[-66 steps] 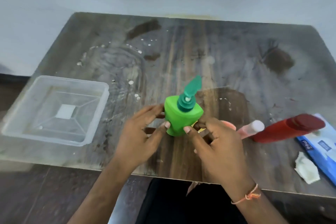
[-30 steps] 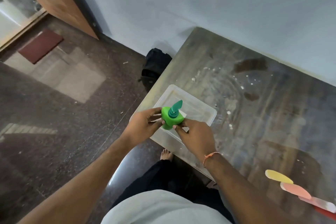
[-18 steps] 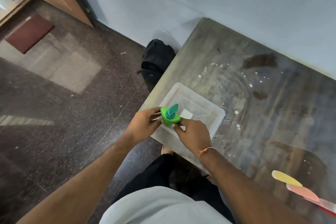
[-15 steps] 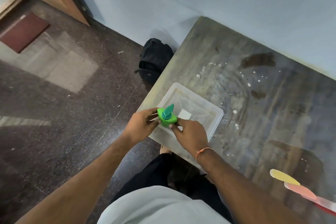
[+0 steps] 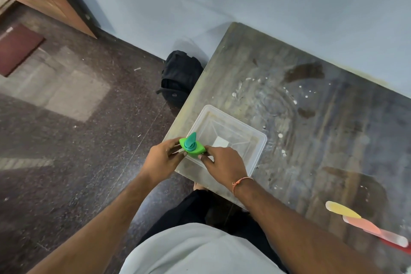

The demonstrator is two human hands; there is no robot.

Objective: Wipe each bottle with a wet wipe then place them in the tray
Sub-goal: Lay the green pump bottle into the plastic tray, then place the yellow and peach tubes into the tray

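A green pump bottle (image 5: pixel 193 148) with a teal pump head stands upright at the near left corner of the clear plastic tray (image 5: pixel 255 140), low inside it. My left hand (image 5: pixel 163 159) grips its left side and my right hand (image 5: pixel 223 163) grips its right side, fingertips on the green body. The tray sits at the table's left front corner. At the far right lie a yellow bottle (image 5: pixel 341 209), a pink bottle (image 5: pixel 364 226) and the edge of a red bottle (image 5: pixel 398 249). No wipe shows in view.
The worn wooden table (image 5: pixel 311 118) has stains and white specks. Its left edge runs right beside the tray, with floor below. A black backpack (image 5: pixel 180 75) leans against the wall by the table's far left corner.
Both hands carried the green bottle from the table's middle leftward to the tray, then lowered it into the near left corner. The view swung left with it.
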